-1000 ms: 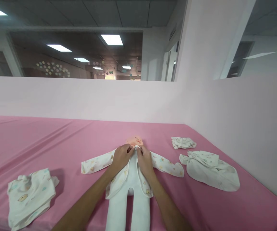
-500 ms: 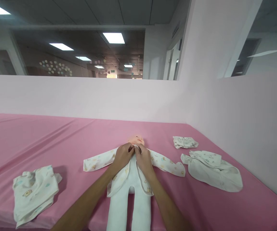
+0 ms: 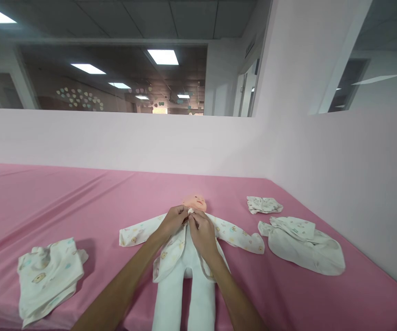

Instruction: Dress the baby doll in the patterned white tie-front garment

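A baby doll [image 3: 196,201] lies on its back, its head away from me and its white legs toward me. It wears a white baby jacket [image 3: 169,257] with small printed figures, sleeves spread wide and front open below the chest. At the neckline, my left hand [image 3: 174,220] has its fingers closed on the jacket's collar edge. Beside it my right hand [image 3: 202,231] pinches the other side of the collar, where a bit of white cloth sticks up between the fingertips. The fastening itself is hidden by my fingers.
A folded printed baby garment [image 3: 49,281] lies at the front left on the pink sheet [image 3: 108,257]. To the right are a small folded cloth [image 3: 264,205] and a larger white folded garment [image 3: 305,248]. White walls [image 3: 122,140] with windows border the back and right.
Both hands have shifted slightly at the neckline, with the right hand lower. White cloth now shows between the fingertips, and the jacket's right-hand front flap has spread outward.
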{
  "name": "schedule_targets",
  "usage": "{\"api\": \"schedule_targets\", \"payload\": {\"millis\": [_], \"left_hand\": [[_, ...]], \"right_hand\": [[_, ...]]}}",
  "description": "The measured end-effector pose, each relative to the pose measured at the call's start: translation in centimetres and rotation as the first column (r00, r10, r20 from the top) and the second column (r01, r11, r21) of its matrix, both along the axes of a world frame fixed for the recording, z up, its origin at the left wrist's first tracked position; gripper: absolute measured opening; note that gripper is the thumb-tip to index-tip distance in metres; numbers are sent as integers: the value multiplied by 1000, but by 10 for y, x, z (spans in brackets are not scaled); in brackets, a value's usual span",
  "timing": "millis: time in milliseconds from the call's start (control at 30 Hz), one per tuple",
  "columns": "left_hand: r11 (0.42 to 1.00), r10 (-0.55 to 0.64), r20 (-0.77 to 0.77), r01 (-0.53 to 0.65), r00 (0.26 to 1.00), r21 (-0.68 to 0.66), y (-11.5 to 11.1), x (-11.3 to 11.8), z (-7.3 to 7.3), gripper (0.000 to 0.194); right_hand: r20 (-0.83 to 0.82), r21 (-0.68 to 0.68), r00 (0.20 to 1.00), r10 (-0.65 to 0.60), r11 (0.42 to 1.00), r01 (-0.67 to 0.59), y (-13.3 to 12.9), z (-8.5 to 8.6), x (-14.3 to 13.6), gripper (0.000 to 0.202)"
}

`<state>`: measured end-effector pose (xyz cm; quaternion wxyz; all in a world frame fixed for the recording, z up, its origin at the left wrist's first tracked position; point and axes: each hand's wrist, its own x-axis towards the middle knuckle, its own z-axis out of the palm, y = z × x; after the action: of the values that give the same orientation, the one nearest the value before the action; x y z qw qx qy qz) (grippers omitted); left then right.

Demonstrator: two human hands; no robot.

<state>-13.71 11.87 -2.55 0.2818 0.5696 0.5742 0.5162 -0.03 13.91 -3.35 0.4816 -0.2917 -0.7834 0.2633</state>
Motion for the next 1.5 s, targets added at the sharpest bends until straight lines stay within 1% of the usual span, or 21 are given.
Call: {"api": "schedule_targets", "payload": {"millis": [167, 267, 367, 467, 567, 667, 733, 800, 833, 900, 933, 1033, 1100, 1200, 1300, 1400, 1500], "left_hand": [[999, -30, 101, 32, 994, -17, 1, -2, 0, 26], [999, -36, 118, 38, 992, -17, 2, -2, 0, 28], [1000, -26, 118, 28, 993, -12, 2, -1, 0, 31], [1000, 2, 102, 0, 995, -23, 3, -1, 2, 28], [998, 62, 58, -61, 996, -25, -1, -1, 6, 22], [990, 139, -40, -139, 989, -4, -17, 4, 9, 26], [985, 172, -140, -172, 975, 12, -33, 9, 8, 18], [978, 205, -272, -206, 940, 25, -50, 13, 6, 15], [971, 232, -378, -239, 896, 29, -56, 14, 4, 13], [960, 255, -503, -278, 826, 31, -64, 15, 2, 13], [957, 258, -534, -287, 805, 29, -66, 15, 1, 16], [955, 262, -550, -294, 793, 32, -66, 16, 1, 23], [951, 281, -560, -306, 779, 50, -65, 18, 2, 25], [931, 341, -568, -353, 749, 94, -64, 22, 1, 21], [915, 369, -584, -394, 724, 90, -61, 24, 0, 14], [929, 340, -576, -362, 743, 82, -56, 23, 1, 13], [939, 334, -522, -323, 785, 116, -53, 24, 3, 17]], "right_hand": [[0, 5, 1000, 24, 1000, -24, -1, 0, 2, 30], [14, 6, 1000, 26, 1000, -26, -1, -1, 3, 29], [16, -20, 1000, -10, 1000, 10, -3, -2, 4, 26], [26, -28, 993, -119, 992, 120, -10, -4, 6, 23], [58, 1, 965, -255, 967, 255, -18, -8, 8, 20], [65, 1, 937, -344, 939, 345, -25, -11, 12, 24], [71, -18, 926, -370, 928, 372, -28, -12, 14, 22], [87, -40, 937, -339, 938, 344, -31, -13, 16, 13], [87, -50, 947, -311, 948, 316, -33, -13, 17, 10], [56, -70, 963, -262, 962, 266, -35, -12, 18, 12], [25, -76, 969, -246, 966, 247, -35, -11, 19, 13], [-79, -92, 979, -188, 979, 181, -37, -9, 19, 14], [-121, -125, 981, -153, 982, 138, -39, -8, 19, 16], [-137, -207, 980, -145, 972, 115, -40, -6, 19, 18], [-167, -290, 974, -150, 952, 97, -39, -4, 20, 19], [-227, -373, 964, -138, 927, 44, -37, -1, 19, 23], [-285, -422, 949, -135, 906, 3, -33, 1, 15, 23]]}}
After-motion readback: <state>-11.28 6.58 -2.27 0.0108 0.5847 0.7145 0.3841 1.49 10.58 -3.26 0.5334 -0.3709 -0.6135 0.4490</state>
